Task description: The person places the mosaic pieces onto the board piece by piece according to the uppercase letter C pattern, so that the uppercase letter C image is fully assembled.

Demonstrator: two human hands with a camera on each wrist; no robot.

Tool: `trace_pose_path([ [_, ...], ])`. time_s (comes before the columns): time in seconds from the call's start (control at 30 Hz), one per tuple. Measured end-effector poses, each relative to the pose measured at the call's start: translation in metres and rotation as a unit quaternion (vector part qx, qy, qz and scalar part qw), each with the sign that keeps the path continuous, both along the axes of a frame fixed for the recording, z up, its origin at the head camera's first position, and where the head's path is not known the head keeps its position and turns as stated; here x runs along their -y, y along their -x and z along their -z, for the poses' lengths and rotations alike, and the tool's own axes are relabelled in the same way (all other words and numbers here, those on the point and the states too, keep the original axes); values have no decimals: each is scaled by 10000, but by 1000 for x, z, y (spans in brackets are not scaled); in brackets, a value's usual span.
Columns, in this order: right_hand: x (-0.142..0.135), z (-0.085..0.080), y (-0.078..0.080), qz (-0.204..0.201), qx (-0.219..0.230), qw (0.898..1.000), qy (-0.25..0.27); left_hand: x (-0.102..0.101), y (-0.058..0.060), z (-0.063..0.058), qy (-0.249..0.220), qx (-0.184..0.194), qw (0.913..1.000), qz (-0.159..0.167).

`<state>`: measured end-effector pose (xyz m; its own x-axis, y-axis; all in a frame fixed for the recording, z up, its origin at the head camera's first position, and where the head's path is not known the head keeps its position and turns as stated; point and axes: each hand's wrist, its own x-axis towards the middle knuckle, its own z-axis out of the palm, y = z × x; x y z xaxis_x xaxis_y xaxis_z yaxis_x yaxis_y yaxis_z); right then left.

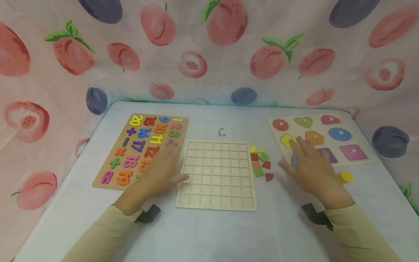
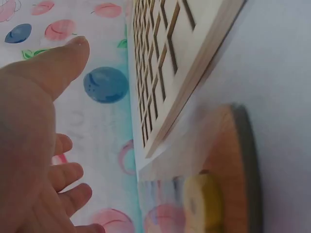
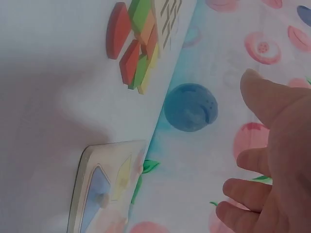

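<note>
My left hand [image 1: 160,169] hovers with fingers spread between the number puzzle board [image 1: 119,160] and the wooden grid board [image 1: 216,174], its thumb overlapping the grid's left edge in the head view. Over the shape puzzle board [image 1: 363,162] on the right, my right hand [image 1: 309,169] hangs with fingers extended and nothing in it. Beside the grid's right edge lie several small flat pieces: red quarter-rounds [image 1: 269,177], green squares [image 1: 259,172], an orange square [image 1: 256,164], a red square [image 1: 254,157] and yellow pieces [image 1: 260,149]. The grid's cells hold no pieces.
Behind the grid lies a small printed card [image 1: 222,132] with a coloured pattern on a grid. A yellow cylinder [image 1: 346,177] stands near my right wrist. Fruit-printed cloth [image 1: 226,72] rises behind the white table [image 1: 222,236]. Dark straps [image 1: 148,214] circle both wrists.
</note>
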<state>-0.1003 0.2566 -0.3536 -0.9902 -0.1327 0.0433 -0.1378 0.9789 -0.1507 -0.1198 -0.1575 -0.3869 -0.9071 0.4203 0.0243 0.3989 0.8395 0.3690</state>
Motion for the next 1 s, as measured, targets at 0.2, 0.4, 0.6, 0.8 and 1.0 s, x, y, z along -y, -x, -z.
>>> trace_pose_path([
  [0.2,3,2,3,-153,-44,9997,175,-5,-4,4,-292,334,9990,-28],
  [0.4,7,6,13,-383,183,9977,537,-5,-6,6,-503,574,9971,68],
  [0.6,14,12,29,-423,691,9910,1069,-2,-5,11,-764,894,9931,-8],
  [0.8,20,18,46,-407,1051,9862,1215,0,-5,16,-884,1107,9899,-78],
  [1.0,23,23,58,-522,1201,9850,1119,-1,-3,18,-796,1169,9898,-141],
])
